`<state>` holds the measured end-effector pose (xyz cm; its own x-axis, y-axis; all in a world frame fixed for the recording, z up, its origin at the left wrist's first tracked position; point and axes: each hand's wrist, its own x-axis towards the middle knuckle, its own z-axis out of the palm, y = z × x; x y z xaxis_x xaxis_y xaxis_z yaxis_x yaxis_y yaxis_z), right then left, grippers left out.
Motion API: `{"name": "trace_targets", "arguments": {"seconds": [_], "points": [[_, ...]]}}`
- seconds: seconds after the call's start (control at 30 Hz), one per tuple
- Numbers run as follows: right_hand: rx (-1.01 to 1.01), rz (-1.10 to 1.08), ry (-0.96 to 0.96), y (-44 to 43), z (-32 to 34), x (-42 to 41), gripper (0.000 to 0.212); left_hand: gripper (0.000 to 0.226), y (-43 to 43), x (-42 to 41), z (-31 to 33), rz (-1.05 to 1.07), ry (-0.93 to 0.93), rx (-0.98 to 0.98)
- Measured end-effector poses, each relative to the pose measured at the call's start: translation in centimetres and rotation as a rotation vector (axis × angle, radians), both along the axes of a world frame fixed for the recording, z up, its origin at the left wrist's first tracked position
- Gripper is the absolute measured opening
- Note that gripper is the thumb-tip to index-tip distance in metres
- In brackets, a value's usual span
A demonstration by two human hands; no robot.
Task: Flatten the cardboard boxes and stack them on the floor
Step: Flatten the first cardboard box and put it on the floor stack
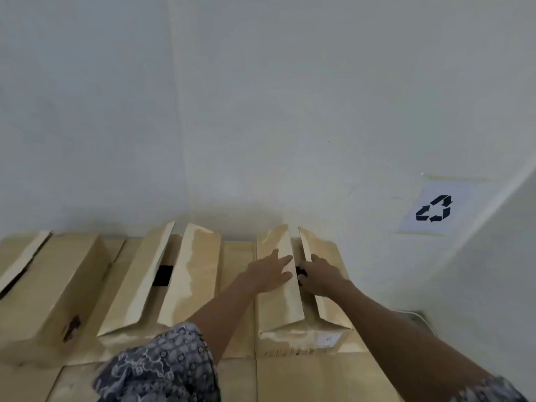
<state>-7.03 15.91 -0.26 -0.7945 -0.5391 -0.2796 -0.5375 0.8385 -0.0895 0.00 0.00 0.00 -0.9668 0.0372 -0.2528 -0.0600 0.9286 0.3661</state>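
Patterned dark sleeve point(162, 364), then two hands on the rightmost tan cardboard box point(290, 343) by the wall: the left hand point(269, 274) presses one flap point(278, 309), fingers straight; the right hand point(322, 275) curls its fingers round the other. Best spread both flaps evenly.

The sign point(435, 208) is white paper with a black recycling-arrows mark. The wall point(261, 111) around it is plain off-white. Left of the sign, the nearest box point(278, 309) is tan cardboard with paler glossy streaks. The middle box point(191, 271), farther left, is the same tan, with a black gap between its flaps. The farthest box point(58, 280) is duller brown. Below and left of the sign, a sleeve point(162, 367) is dark blue-grey with a pale batik-like print.
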Motion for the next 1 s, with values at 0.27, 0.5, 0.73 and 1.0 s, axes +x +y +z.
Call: {"name": "trace_targets", "arguments": {"seconds": [0.27,0.5,0.73,1.0], "points": [[-0.125,0.024,0.078,3.8,-2.6,-4.1,0.036,0.045,-0.3,-4.0,-2.9,0.029,0.037,-0.002],[-0.256,0.017,0.243,8.8,0.2,-11.0,0.047,0.047,-1.2,-6.7,-2.4,0.044,0.143,0.034],[0.047,0.027,0.329,10.4,-1.4,-14.8,0.025,0.036,-0.4,-7.8,-2.0,0.043,0.088,-0.089],[0.238,0.160,0.414,5.7,-3.5,-15.6,0.087,0.008,-3.4,-6.5,0.3,0.240,0.300,-0.165]]}}
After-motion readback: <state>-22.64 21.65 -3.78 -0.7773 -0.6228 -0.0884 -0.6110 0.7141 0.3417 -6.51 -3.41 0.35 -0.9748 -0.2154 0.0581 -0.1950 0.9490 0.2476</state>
